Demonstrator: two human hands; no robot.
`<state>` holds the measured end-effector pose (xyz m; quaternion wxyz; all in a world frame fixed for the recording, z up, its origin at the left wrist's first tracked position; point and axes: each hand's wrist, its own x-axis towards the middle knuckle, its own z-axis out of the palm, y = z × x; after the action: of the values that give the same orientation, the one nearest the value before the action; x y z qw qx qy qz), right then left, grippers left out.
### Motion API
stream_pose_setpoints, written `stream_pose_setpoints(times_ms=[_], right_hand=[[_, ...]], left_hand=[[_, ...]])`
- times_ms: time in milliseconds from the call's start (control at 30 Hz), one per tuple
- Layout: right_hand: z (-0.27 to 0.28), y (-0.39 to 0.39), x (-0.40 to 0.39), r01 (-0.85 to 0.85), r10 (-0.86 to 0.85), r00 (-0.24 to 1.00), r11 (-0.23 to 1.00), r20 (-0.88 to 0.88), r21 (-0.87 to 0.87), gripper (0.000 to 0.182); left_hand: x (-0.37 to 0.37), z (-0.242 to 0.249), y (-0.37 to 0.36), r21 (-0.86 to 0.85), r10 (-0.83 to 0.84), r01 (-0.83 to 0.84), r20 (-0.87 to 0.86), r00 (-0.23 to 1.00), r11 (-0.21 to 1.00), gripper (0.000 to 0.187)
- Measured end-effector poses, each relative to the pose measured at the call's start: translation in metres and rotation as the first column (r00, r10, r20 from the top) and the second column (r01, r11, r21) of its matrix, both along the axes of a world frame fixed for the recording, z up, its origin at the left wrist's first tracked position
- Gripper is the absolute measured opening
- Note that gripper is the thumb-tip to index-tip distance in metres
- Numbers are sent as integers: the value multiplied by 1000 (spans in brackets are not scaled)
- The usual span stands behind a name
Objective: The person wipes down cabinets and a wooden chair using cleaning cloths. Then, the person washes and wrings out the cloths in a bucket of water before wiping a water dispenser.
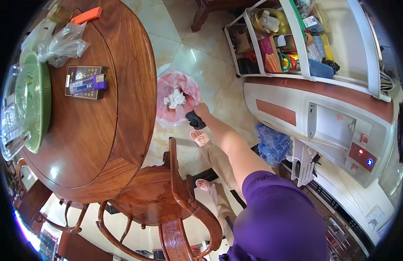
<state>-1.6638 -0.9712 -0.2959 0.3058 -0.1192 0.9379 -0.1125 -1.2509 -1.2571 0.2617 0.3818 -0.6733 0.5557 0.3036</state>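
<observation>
My right hand [201, 110] reaches out at the end of a bare arm with a purple sleeve. Its fingers are closed on a crumpled black cloth-like item [195, 120], partly hidden by the hand. Hand and item are right at the near rim of a waste bin [165, 83] on the floor. The bin has a pink-and-white plastic liner, and crumpled white tissues [175, 99] lie inside. My left hand is out of the picture.
A round wooden table [136, 52] holds a purple lighter [88, 84] on a dark box, a plastic bag [64, 45] and a green basin [44, 100]. Close to my legs stands a carved wooden chair [149, 195]. A white shelf cart [303, 39] and a white appliance [323, 113] line the right.
</observation>
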Motion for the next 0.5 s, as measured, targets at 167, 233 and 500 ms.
stream_pose_setpoints(times_ms=[167,233,500], right_hand=[[58,-8,-14,522,-474,848,824,238,-218,46],[79,-12,-9,558,-510,824,807,246,-195,48],[157,40,90,477,-366,831,857,418,-198,45]], left_hand=[[3,-4,-2,-17,-25,24,-30,999,1000,93],[10,-1,-5,-21,-37,36,-51,998,999,93],[81,30,-32,-39,-88,83,-182,979,996,93]])
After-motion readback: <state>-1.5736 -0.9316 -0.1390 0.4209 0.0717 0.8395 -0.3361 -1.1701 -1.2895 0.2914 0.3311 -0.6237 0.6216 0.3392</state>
